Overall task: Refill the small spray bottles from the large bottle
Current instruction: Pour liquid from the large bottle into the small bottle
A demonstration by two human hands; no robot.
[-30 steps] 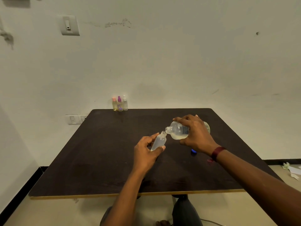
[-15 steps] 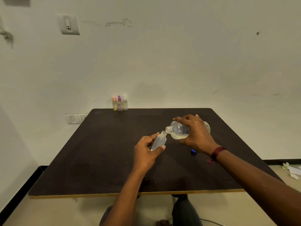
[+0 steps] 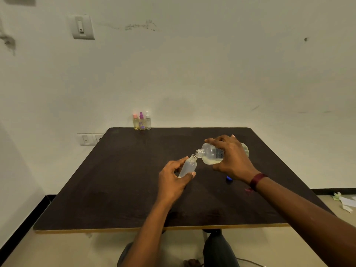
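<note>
My left hand (image 3: 173, 181) wraps thumb and fingers round the small frosted plastic bottle (image 3: 188, 167), uncapped and tilted, over the middle of the dark brown tabletop (image 3: 115, 189). My right hand (image 3: 234, 160) grips the large clear plastic bottle (image 3: 211, 153), tipped nearly flat, its open mouth just beside the small bottle's neck. Three small capped spray bottles (image 3: 142, 122) stand at the far edge.

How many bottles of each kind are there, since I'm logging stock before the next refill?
Small spray bottles with tops on: 3
Small open bottle, in the left hand: 1
Large bottle, in the right hand: 1
Total: 5
</note>
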